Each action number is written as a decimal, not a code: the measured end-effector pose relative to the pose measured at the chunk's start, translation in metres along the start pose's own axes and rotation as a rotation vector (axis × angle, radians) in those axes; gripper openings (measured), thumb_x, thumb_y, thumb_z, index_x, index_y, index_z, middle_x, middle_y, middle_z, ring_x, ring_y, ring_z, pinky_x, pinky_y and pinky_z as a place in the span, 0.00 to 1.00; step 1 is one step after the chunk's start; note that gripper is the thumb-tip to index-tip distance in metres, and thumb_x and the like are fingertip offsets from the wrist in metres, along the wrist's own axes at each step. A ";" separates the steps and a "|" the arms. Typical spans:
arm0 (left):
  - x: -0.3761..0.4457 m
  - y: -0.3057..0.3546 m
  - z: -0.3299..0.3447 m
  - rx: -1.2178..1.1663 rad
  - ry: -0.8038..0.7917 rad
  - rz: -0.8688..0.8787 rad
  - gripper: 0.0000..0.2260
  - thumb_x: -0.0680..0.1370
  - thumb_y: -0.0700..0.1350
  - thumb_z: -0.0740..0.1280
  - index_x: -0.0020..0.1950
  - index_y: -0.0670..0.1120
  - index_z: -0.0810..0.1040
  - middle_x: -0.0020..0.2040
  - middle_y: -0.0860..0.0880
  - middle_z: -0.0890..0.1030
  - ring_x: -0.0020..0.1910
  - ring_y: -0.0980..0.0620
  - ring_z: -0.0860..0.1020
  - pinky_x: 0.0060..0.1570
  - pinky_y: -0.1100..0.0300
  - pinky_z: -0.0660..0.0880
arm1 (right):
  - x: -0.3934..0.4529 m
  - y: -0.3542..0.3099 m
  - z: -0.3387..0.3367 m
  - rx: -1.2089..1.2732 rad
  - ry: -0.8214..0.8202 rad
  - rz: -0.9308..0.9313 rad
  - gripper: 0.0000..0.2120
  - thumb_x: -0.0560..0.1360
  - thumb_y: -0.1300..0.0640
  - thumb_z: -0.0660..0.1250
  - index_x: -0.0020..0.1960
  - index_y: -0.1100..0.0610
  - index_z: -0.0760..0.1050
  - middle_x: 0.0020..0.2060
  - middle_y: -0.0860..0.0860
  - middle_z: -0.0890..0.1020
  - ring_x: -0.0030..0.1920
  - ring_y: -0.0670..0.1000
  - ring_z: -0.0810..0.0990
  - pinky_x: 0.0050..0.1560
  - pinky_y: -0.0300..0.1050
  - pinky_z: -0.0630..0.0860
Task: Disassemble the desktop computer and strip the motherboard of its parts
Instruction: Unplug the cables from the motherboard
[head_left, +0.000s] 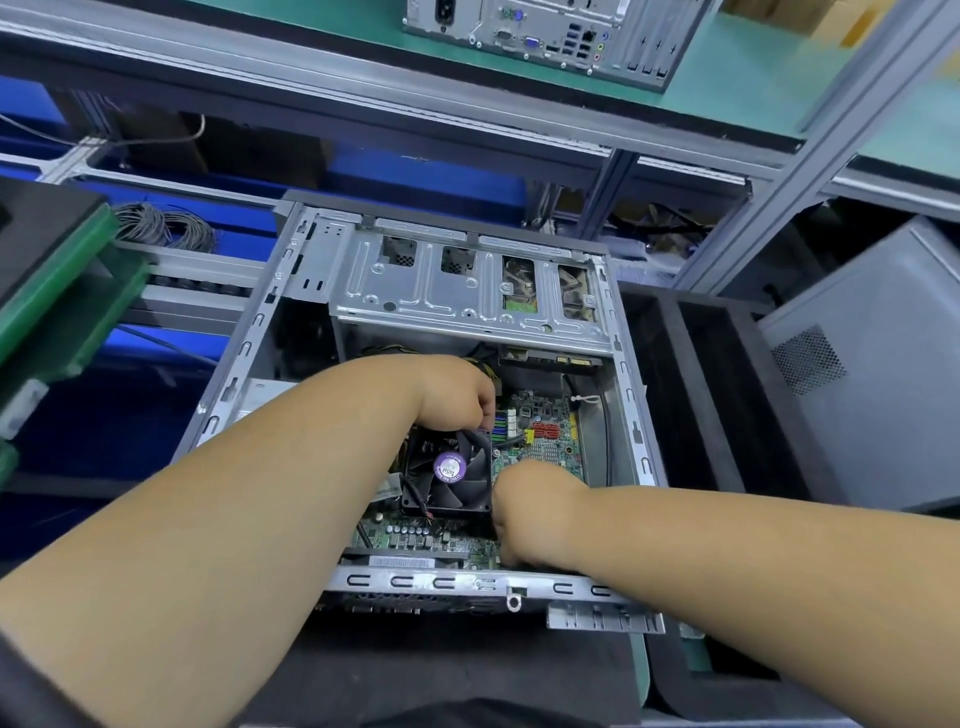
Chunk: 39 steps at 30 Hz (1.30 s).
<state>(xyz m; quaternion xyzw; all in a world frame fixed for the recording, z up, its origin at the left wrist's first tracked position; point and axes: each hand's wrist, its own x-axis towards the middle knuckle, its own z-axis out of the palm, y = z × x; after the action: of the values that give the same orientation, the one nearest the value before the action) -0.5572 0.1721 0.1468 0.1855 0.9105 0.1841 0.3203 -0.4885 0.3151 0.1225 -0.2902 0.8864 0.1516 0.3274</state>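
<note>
reaching into the open computer case (626, 395), the left hand (457, 389) and right hand (530, 512) both grip the cooler fan (457, 475) over the motherboard (550, 441).

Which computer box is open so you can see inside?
The case under both hands, lying flat with its fan showing. The one on the shelf and the grey one at right are closed.
</note>
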 end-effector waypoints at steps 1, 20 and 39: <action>0.001 0.000 0.000 0.002 0.001 -0.002 0.12 0.77 0.41 0.62 0.55 0.52 0.80 0.44 0.58 0.75 0.44 0.57 0.72 0.37 0.65 0.67 | -0.001 0.001 -0.003 0.029 0.022 0.011 0.09 0.72 0.55 0.68 0.34 0.57 0.76 0.27 0.50 0.70 0.30 0.53 0.70 0.29 0.39 0.68; 0.000 0.029 0.019 0.051 0.104 0.015 0.09 0.74 0.46 0.65 0.53 0.52 0.79 0.51 0.50 0.81 0.49 0.48 0.78 0.53 0.55 0.75 | -0.041 0.062 -0.048 0.808 0.886 -0.088 0.05 0.76 0.55 0.68 0.47 0.48 0.82 0.39 0.41 0.77 0.40 0.40 0.74 0.41 0.33 0.68; 0.045 0.101 0.088 0.148 -0.201 0.180 0.25 0.73 0.58 0.71 0.67 0.51 0.74 0.63 0.49 0.77 0.59 0.46 0.74 0.54 0.59 0.67 | -0.015 0.056 -0.043 0.970 1.128 -0.117 0.10 0.79 0.60 0.62 0.57 0.54 0.79 0.45 0.46 0.74 0.37 0.45 0.72 0.44 0.42 0.74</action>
<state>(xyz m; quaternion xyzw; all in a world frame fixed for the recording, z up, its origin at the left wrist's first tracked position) -0.5103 0.2985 0.1055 0.3070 0.8646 0.1249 0.3776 -0.5347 0.3456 0.1686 -0.1937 0.8702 -0.4461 -0.0784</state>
